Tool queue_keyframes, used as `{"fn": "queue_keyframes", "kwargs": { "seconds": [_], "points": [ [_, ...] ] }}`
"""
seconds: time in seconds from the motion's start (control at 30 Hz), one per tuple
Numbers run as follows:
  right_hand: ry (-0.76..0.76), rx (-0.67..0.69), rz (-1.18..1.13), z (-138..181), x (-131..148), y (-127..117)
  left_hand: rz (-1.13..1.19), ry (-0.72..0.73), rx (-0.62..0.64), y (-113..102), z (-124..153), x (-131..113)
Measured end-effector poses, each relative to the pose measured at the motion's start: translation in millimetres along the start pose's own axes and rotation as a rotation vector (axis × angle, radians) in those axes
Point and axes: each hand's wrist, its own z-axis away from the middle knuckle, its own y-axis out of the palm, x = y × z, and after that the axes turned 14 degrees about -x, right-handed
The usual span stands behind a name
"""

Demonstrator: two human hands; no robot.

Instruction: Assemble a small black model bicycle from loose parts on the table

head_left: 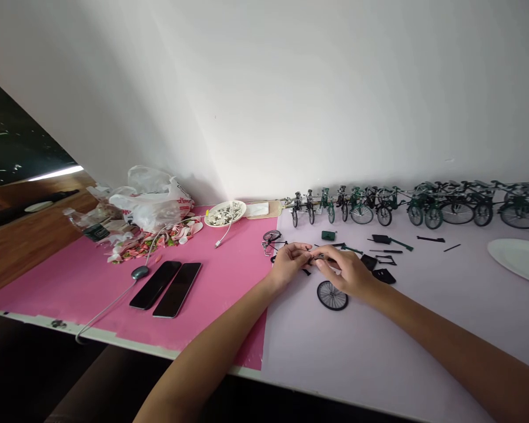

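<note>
My left hand [290, 262] and my right hand [347, 271] meet over the pale sheet, fingertips pinched together. Between them is a small dark model bicycle part [318, 257], mostly covered by my fingers, so its exact kind is hidden. Just below my right hand lies a black spoked toy wheel [332, 295]. Left of my left hand sits a partly built model bicycle [272, 237], resting near the pink and pale boundary. Beyond my fingers is a small green block-shaped piece [329, 235]. Black flat pieces [384, 276] lie right of my right hand.
Finished model bicycles [397, 205] line the wall. A white plate [518, 261] is at right; a bowl of small pale parts [224, 214] stands at the back. Two phones [177, 289], a cable, food scraps [158, 244] and a plastic bag [152, 202] occupy the pink side.
</note>
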Motion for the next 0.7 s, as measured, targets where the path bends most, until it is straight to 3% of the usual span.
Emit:
{"fn": "queue_keyframes", "kwargs": {
  "seconds": [0.1, 0.33, 0.7],
  "points": [
    [0.043, 0.006, 0.002, 0.1, 0.4, -1.6, 0.006, 0.010, 0.005, 0.1, -0.2, 1.1],
    [-0.086, -0.044, 0.066, -0.9, -1.0, 2.4, -0.018, 0.024, 0.000, 1.0, 0.8, -0.5],
    [-0.140, -0.076, 0.063, -1.5, -1.1, 4.1, -0.078, 0.057, -0.005, -0.7, -2.7, 4.1]
  ]
}}
